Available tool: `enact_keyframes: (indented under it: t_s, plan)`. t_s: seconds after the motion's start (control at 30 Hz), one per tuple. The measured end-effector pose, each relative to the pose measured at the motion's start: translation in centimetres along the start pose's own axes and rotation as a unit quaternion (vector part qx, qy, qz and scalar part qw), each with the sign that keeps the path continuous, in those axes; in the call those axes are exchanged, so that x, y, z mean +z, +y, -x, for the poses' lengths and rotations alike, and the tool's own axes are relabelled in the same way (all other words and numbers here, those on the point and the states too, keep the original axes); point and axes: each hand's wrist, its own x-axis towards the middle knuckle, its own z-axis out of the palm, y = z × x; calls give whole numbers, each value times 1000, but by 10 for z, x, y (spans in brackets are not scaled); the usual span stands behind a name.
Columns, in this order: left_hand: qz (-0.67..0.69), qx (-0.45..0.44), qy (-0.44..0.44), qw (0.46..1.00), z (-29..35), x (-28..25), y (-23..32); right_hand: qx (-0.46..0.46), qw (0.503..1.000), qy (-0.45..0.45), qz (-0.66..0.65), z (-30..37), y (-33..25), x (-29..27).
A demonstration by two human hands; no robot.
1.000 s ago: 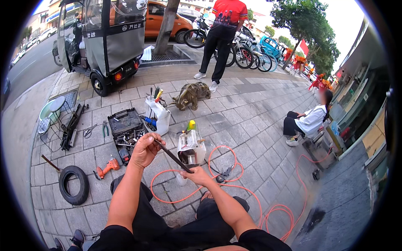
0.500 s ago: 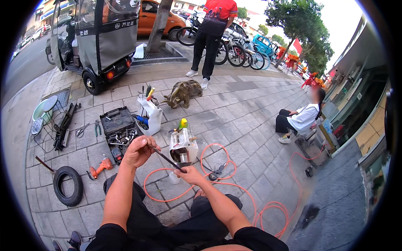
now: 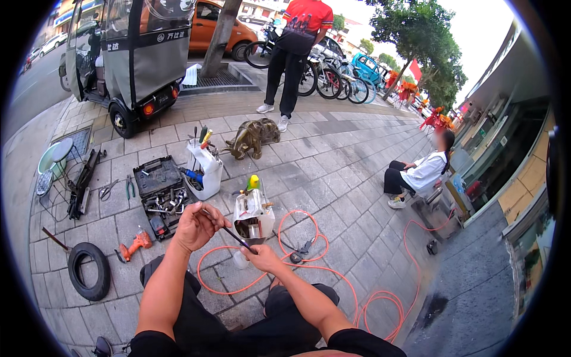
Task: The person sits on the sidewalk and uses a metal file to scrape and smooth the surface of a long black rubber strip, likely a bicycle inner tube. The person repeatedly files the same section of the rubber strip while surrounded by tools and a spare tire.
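- The left hand [image 3: 195, 226] is raised in front of the person, and its fingers are pinched together on the upper end of a thin dark rod [image 3: 233, 234].
- The right hand [image 3: 263, 259] is closed around the lower end of the same rod, so the rod runs slanted between both hands (above the knees).
- Just behind the hands stands a cut-open white plastic container [image 3: 254, 214] on the grey paved ground [image 3: 333, 178], with small bottles in it.
- An orange hose [image 3: 309, 269] lies in loops around this container.
- To the left lie an open black toolbox [image 3: 159, 191], an orange drill [image 3: 135, 244] and a small black rubber tyre [image 3: 89, 271].
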Motion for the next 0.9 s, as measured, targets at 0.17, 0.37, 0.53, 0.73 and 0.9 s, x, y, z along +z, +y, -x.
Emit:
enact_keyframes:
  t_s: [0.17, 0.37, 0.53, 0.73, 0.9]
  plan:
    - [52, 5, 33, 998, -4, -4, -1, -8, 998, 36, 59, 4, -18, -1]
    - [24, 8, -15, 1000, -2, -6, -1, 8, 997, 41, 65, 7, -14, 4]
    - [30, 5, -4, 1000, -4, -5, 4, 6, 997, 30, 76, 0, -9, 6]
    - [28, 8, -12, 999, -3, -5, 7, 7, 997, 27, 73, 3, -21, 7]
    - [23, 1, -21, 1000, -1, -6, 5, 22, 995, 32, 91, 10, -24, 7]
